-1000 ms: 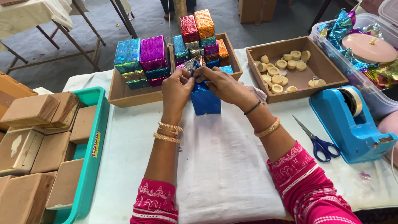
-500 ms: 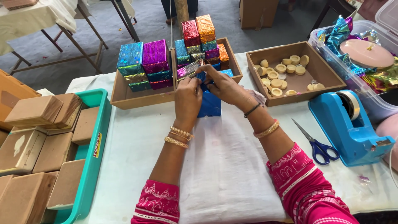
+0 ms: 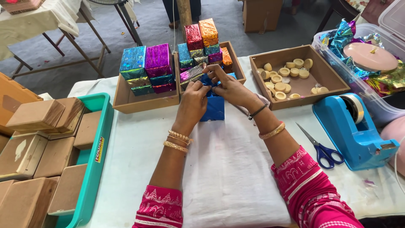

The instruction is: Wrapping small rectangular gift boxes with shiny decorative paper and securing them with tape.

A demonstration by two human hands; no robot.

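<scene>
the table (image 3: 228, 177) is spread with a white cloth and carries everything else. at its left edge sits a teal tray (image 3: 98, 139) packed with plain brown boxes (image 3: 40, 139). at the far right stands a clear tub (image 3: 371, 105) of crumpled foil sheets with a pink lid inside. along the far side lie three shallow wooden trays: the left tray (image 3: 126, 101) holds foil-wrapped boxes stacked in teal, purple and green; the middle tray (image 3: 234, 63) holds a taller stack in red, orange and mixed colours; the right tray (image 3: 312, 86) holds small pale round cups, loose. a blue tape dispenser (image 3: 352, 126) stands near the right edge, with blue-handled scissors (image 3: 318, 147) lying just beside it on the cloth. in the middle, just in front of the middle tray, a blue box (image 3: 214, 109) stands upright on the cloth. the left hand (image 3: 193, 103) and the right hand (image 3: 230, 88) meet over its top, fingers pinched narrow on the blue foil there, both holding the wrapping. gold bangles ring both wrists, and pink patterned sleeves cover the forearms.
</scene>
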